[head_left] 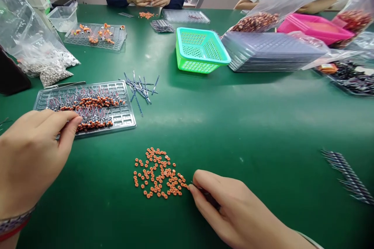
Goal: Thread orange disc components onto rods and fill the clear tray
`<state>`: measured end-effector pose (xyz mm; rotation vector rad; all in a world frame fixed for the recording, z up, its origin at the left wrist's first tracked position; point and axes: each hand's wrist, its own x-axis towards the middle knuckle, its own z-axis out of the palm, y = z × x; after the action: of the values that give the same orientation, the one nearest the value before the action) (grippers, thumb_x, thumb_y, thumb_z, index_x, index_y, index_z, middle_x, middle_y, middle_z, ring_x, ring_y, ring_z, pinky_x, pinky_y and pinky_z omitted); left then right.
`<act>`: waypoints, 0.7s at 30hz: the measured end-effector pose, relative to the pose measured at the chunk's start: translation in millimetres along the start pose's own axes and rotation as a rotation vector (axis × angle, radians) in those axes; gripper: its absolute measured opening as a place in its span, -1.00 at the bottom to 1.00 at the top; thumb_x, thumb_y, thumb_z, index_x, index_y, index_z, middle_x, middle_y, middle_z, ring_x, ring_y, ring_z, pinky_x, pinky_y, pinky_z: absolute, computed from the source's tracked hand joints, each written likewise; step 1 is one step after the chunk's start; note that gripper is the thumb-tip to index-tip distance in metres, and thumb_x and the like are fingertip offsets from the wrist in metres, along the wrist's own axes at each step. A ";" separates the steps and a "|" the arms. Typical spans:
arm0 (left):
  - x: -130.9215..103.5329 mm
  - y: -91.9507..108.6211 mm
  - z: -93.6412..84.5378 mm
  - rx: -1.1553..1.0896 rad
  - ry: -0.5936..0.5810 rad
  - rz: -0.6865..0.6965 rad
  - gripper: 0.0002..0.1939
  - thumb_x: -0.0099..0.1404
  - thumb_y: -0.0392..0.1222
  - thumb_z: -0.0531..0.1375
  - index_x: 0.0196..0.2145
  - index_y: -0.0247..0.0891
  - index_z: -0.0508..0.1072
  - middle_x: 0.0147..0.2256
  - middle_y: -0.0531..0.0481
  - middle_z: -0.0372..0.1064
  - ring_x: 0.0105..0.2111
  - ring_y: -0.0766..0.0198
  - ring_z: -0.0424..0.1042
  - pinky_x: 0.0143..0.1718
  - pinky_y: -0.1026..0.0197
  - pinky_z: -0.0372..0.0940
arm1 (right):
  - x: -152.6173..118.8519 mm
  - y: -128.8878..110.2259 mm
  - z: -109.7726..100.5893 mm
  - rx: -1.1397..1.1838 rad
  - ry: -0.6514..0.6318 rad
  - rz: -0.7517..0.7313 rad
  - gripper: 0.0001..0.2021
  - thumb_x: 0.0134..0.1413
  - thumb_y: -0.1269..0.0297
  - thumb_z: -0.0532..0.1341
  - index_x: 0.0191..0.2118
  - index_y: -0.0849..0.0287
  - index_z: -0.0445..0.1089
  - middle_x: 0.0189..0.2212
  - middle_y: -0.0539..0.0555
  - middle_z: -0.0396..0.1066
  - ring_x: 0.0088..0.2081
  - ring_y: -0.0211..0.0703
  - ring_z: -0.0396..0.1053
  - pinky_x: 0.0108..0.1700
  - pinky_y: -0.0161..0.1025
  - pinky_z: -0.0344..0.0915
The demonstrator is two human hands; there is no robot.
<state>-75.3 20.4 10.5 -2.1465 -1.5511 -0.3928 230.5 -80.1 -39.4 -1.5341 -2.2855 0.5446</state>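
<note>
My left hand point(35, 155) is closed in a pinch over the near left part of a clear plastic tray point(128, 118). Whatever its fingertips may hold is too small to make out. Rows of small orange-and-black parts with thin wires point(96, 103) fill much of that tray. My right hand point(230, 202) is also pinched, its fingertips at the right edge of a loose scatter of small orange rings point(157, 171). Something thin and dark shows between its fingers, mostly hidden, and an orange ring touches the tip.
Loose dark strips point(142, 87) lie beside the tray. Farther back stand a green basket point(201, 62), stacked clear trays point(271, 52), a pink bin point(315, 29) and a bag of white pieces point(55, 66). More strips point(350, 179) lie at right. Two people sit across the table.
</note>
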 end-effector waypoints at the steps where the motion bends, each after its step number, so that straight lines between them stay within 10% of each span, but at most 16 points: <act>1: -1.3 1.5 -0.5 -0.006 -0.001 0.012 -0.76 0.36 -0.06 0.02 -0.15 -0.13 0.43 -0.29 -0.04 0.45 -0.17 0.02 0.40 -0.35 0.11 0.14 | 0.0 -1.1 0.7 -0.022 0.011 -0.016 -0.71 0.22 0.41 -0.03 -0.49 0.07 -0.14 -0.64 -0.14 -0.01 -0.65 -0.29 -0.05 -0.59 -0.32 -0.02; 10: -12.0 36.5 -6.4 -0.331 0.013 0.179 -0.88 0.32 -0.17 0.12 -0.18 -0.13 0.39 -0.34 0.03 0.42 -0.31 0.18 0.39 -0.26 0.12 0.23 | 2.6 -2.3 0.4 -0.017 -0.082 -0.019 -0.71 0.27 0.42 -0.06 -0.47 0.07 -0.17 -0.61 -0.13 0.01 -0.62 -0.28 -0.06 -0.56 -0.30 -0.03; 21: -40.3 111.9 -13.1 -1.184 -0.590 0.276 -0.84 0.32 -0.19 0.12 -0.16 -0.19 0.42 -0.35 0.01 0.41 -0.36 0.30 0.38 -0.34 0.29 0.29 | 3.6 -10.9 -16.4 0.527 -0.261 0.193 -0.73 0.27 0.15 0.03 -0.44 0.11 0.17 -0.54 -0.08 0.16 -0.49 -0.26 0.12 -0.44 -0.36 0.12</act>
<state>18.0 -48.1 -20.0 -3.5991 -1.3823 -0.7583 228.2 -78.5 -19.6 -1.4758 -1.9397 1.3455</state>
